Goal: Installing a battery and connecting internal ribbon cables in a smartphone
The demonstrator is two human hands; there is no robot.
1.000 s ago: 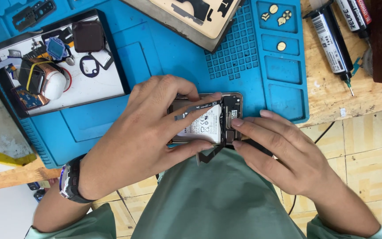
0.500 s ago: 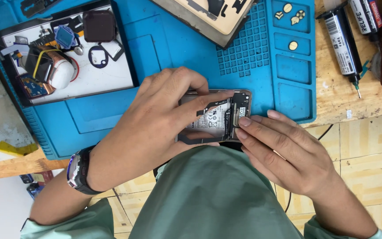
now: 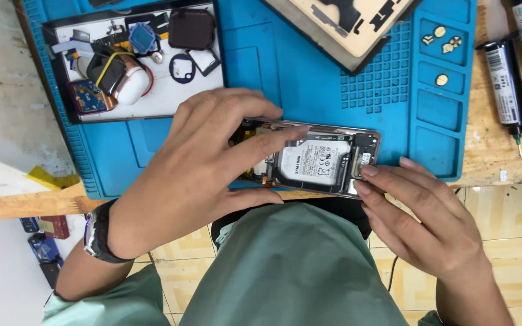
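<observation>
Currently mid-teardown: left hand (image 3: pixel 203 175) fingers clamp the opened phone (image 3: pixel 318 160) over the blue mat (image 3: pixel 309 78) edge; right hand (image 3: pixel 427 223) fingertips press its end. Next likely needs careful prying near the battery (image 3: pixel 314 162).

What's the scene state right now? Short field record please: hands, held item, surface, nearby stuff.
left hand: grips the opened phone's left end, fingers laid over its top
right hand: fingertips press on the phone's right end
opened phone: back off, battery exposed, held at the near edge of the mat
blue work mat: lies on a wooden bench
parts tray: on the mat, far left, holds small components
glue tubes: on the bench, right of the mat
wristwatch: on the left wrist
</observation>
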